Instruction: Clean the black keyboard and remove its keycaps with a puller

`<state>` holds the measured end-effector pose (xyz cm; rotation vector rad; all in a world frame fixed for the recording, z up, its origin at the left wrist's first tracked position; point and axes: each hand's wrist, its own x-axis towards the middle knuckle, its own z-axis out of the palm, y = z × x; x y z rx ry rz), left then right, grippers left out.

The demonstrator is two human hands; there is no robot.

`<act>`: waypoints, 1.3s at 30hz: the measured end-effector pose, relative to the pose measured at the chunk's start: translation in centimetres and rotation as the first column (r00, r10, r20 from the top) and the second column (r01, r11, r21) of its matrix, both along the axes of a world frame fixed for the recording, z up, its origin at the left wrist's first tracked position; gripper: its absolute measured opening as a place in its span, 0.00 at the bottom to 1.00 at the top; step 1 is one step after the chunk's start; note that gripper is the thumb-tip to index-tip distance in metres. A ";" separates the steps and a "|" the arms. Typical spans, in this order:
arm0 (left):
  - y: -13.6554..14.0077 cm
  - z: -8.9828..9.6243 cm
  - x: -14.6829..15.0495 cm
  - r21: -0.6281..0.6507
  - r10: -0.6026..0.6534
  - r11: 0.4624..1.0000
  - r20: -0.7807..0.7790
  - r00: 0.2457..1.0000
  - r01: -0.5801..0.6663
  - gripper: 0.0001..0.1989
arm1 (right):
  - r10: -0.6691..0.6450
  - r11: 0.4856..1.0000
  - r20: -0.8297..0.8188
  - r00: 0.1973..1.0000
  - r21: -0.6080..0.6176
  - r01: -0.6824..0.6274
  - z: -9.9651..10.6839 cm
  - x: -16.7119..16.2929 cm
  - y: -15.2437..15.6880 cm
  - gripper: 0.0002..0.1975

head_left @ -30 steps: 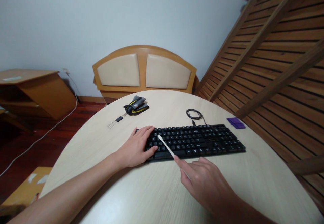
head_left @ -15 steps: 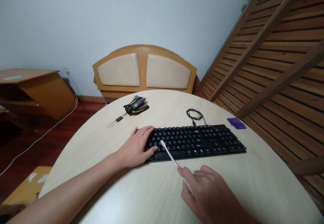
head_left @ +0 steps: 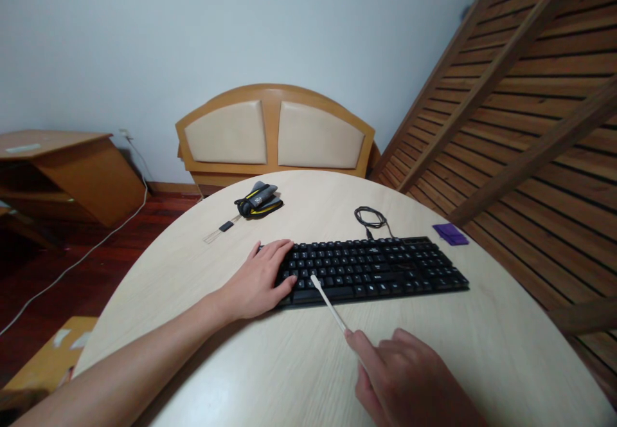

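Toward the surface's [head_left: 231, 375] near edge I've drawn the stick [head_left: 330, 303], clamped in my right hand [head_left: 402, 372], apparently working down the keyboard [head_left: 380, 269] my spread left hand [head_left: 260, 289] touches.

Pale key legends on keyboard [head_left: 378, 268], too small to read; whitish mark on grey-and-yellow bundle [head_left: 263, 199], illegible

L grip [head_left: 266, 279] palm-dn, flat; R grip [head_left: 398, 375] curled.

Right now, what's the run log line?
left hand: on keyboard | right hand: holding white stick, tip over keyboard | cable: coiled beyond keyboard
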<state>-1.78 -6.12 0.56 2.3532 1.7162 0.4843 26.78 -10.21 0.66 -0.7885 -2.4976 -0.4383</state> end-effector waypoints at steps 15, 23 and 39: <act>0.2 0.2 0.0 -0.020 -0.003 1.000 -0.006 1.000 0.003 0.28 | 0.000 1.000 0.051 0.999 -0.023 0.001 -0.1 0.6 -0.7 0.21; 0.3 0.2 -0.2 -0.014 -0.015 1.000 -0.007 1.000 0.015 0.27 | 0.051 0.999 -0.047 0.998 0.001 -0.051 -1.0 -0.5 -0.9 0.20; 0.9 0.1 -1.2 0.032 -0.064 0.997 0.012 0.998 0.063 0.25 | 0.050 0.995 -0.101 0.994 -0.078 -0.058 -0.4 -1.2 -0.4 0.20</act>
